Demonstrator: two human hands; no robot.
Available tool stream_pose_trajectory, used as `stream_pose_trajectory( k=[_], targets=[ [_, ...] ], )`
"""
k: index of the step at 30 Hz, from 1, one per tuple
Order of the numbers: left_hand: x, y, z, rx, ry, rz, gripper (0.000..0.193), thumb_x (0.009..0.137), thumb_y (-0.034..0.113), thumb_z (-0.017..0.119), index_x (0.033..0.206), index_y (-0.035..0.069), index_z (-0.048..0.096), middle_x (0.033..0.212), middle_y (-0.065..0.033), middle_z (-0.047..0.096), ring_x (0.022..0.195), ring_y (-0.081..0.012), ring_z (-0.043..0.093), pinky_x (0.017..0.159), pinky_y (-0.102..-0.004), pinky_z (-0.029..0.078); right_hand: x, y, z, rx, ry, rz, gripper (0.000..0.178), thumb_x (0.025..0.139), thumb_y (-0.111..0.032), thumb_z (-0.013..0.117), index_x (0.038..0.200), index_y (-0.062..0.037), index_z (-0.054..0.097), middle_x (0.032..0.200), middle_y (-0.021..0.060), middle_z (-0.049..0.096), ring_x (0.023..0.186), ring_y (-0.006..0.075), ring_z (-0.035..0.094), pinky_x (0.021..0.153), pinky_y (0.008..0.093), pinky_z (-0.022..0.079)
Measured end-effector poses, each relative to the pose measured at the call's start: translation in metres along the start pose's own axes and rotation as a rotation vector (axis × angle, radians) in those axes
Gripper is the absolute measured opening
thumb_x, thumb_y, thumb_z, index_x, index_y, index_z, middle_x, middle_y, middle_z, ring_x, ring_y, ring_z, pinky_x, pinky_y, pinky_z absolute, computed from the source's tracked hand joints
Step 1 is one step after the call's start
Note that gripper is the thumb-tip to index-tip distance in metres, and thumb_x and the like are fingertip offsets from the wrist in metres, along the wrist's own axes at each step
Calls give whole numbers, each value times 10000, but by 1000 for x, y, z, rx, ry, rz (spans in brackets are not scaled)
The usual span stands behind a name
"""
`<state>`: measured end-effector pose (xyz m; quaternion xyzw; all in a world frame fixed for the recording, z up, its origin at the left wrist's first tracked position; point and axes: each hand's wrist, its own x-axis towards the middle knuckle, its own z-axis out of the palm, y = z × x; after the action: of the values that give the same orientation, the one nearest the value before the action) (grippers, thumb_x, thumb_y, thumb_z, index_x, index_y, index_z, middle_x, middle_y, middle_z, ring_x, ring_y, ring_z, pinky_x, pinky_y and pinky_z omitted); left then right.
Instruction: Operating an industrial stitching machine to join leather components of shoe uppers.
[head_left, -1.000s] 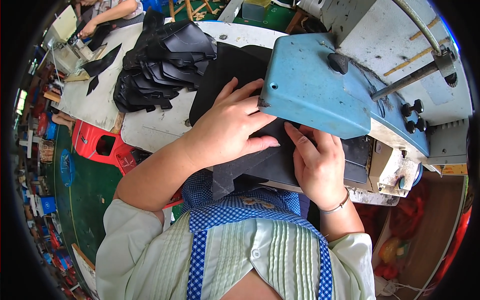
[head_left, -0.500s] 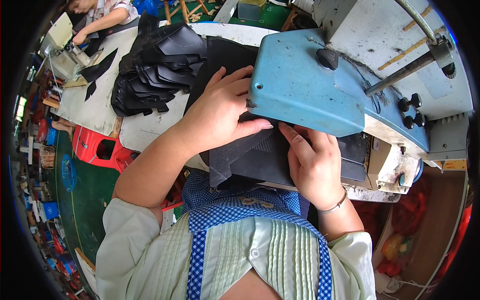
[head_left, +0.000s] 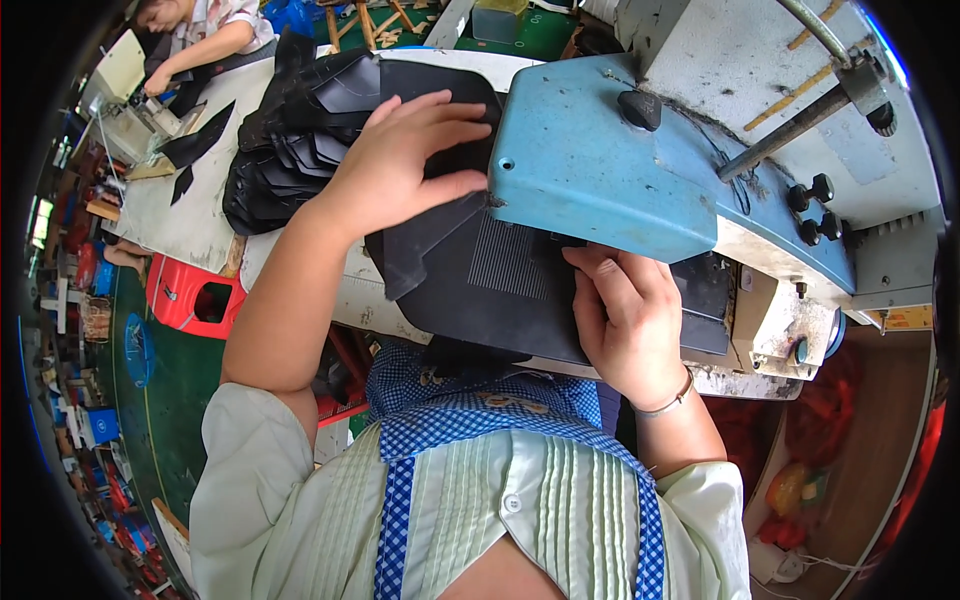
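Note:
My left hand [head_left: 400, 165] is open, its fingers spread over black sheet material left of the blue machine head [head_left: 600, 160]. Its thumb is close to the head's lower left corner, above a black cut piece [head_left: 420, 250] with an angular end. My right hand [head_left: 630, 320] is closed, fingers bent together, fingertips at the lower edge of the head; what they pinch is hidden. Beneath it lies a broad black sheet [head_left: 450, 305] bearing a patch of fine parallel lines [head_left: 510, 262].
A pile of black cut pieces [head_left: 290, 165] lies left on the white table [head_left: 220, 215]. A red plastic stool [head_left: 190, 295] stands below. Metal rods and black knobs [head_left: 815, 210] are at the machine's right. Another person [head_left: 215, 40] works at a machine far left.
My left hand has lifted and moved left, its fingers spreading. The angular black piece has shifted left, uncovering more of the lined patch. My right hand has barely moved.

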<state>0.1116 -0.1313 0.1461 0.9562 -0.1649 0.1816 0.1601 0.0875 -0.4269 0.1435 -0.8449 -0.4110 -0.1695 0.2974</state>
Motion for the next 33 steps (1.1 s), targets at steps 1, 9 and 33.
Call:
stream_pose_trajectory(
  k=[1,9,33],
  targets=[
    [-12,6,-7,-54,-23,52,533,819,448,789,1231,121,706,1393,-60,627,1400,-337,477,1143,-548,341,-1,2,0,58,-30,-18,402,752,18,732,1152,12,687,1115,182,637,1005,357,638,884,423,529],
    [-77,61,-27,-659,-47,53,251,843,38,744,1090,26,704,1023,-90,744,899,-256,732,796,-348,585,17,-31,-13,49,-522,-264,955,638,-363,838,1445,14,495,1535,181,468,1457,333,421,1140,500,387],
    [-205,-166,2,10,105,-1047,423,962,366,629,730,12,623,678,-192,604,681,-335,647,653,-450,494,-34,-49,83,59,-20,-858,406,820,-133,629,1209,-93,739,1109,6,639,1021,146,609,961,296,491]
  ],
)
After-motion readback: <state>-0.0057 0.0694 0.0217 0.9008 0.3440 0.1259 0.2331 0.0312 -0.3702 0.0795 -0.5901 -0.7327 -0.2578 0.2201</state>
